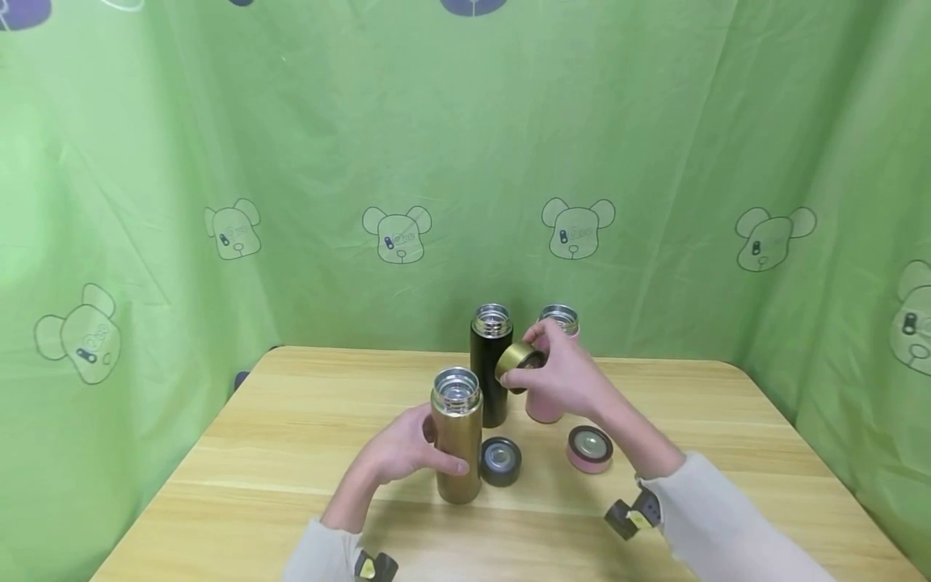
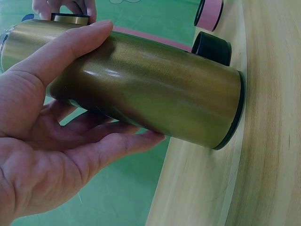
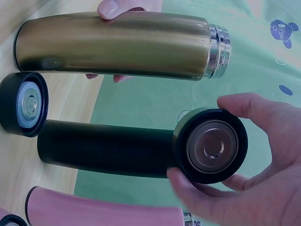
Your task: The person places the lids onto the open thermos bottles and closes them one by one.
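A gold thermos bottle (image 1: 460, 453) stands upright on the table without its lid, its steel mouth showing. My left hand (image 1: 400, 449) grips it, with the thumb across the near side in the left wrist view. To the right, my right hand (image 1: 570, 378) holds a gold lid (image 3: 211, 146) by its rim between thumb and fingers. The lid is tilted, its inner side towards the right wrist camera. It is in the air, apart from the gold bottle, in front of the black thermos bottle (image 1: 489, 376) and the pink thermos bottle (image 1: 541, 406). Both of these stand upright and uncapped.
A dark lid (image 1: 500, 462) lies inner side up on the wooden table (image 1: 291, 428), just right of the gold bottle. Farther right lies a pink lid (image 1: 590, 454), also inner side up. A green curtain (image 1: 465, 145) with bear prints hangs behind the table and at both sides.
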`<state>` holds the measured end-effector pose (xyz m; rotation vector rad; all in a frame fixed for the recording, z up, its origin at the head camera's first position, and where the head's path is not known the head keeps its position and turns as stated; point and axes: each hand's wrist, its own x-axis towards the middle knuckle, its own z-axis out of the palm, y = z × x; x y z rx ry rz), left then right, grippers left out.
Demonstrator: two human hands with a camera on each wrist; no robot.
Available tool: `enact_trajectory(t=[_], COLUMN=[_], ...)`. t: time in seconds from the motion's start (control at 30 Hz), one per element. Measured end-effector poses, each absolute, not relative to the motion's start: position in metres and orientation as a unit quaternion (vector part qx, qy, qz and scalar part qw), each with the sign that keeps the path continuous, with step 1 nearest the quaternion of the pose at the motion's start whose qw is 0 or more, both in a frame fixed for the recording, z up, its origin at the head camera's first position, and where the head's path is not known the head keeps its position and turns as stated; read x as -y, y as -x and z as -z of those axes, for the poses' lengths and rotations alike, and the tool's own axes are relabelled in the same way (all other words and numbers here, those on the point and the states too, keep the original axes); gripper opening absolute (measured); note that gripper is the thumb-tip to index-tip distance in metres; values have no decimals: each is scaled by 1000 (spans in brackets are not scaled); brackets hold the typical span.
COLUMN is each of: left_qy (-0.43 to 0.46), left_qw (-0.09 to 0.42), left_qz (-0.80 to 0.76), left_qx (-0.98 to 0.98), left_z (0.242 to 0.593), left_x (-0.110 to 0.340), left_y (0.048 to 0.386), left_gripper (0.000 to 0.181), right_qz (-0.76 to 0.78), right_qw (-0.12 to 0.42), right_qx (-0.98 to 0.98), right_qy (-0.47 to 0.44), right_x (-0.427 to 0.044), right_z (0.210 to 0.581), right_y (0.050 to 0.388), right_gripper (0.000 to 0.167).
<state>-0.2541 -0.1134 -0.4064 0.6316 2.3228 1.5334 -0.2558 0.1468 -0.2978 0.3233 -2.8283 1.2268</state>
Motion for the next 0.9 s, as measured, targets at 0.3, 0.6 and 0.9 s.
enact_trajectory(t=[0.3, 0.6, 0.9], left_qy=[-221, -225, -229], left_qw=[141, 140, 135], left_qz=[-533, -531, -528], left_qx=[-804, -805, -807], left_z=[409, 411, 409], left_x=[114, 115, 115], left_y=[255, 256, 256], left_gripper=[77, 77, 77], right_qz=[-404, -364, -360], right_qw=[15, 6, 24], right_qx=[911, 924, 926], right_qy=[-87, -113, -113], right_x=[-146, -147, -146], right_z=[298, 298, 295], right_y=[253, 254, 253], right_gripper=[79, 84, 83])
